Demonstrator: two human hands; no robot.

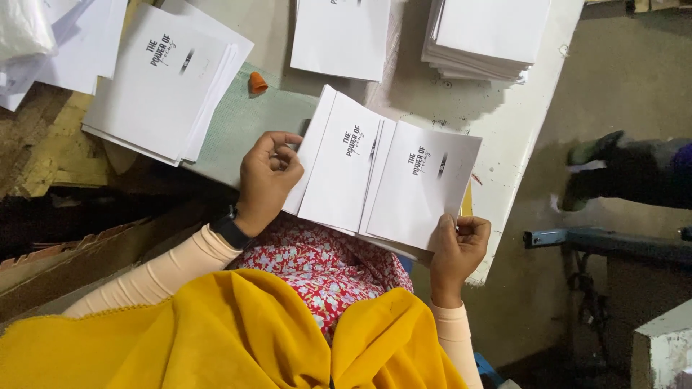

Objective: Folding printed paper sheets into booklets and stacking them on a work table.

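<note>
The left hand [268, 176] is gripping the left edge of a fanned set of white booklets [382, 176], fingers curled over the outermost one. The right hand [458, 245] is pinching the lower right corner of the same set, thumb lying on the top cover. The booklets are lying low over the white tabletop [519, 115], just above the person's lap. Left of the booklets, a larger pile of white booklets [162, 79] is resting on a green mat [245, 122], with a small orange rubber fingertip [257, 83] between them. Beyond the booklets, a single white sheet stack [342, 36] and a thicker stack [486, 36] are sitting.
</note>
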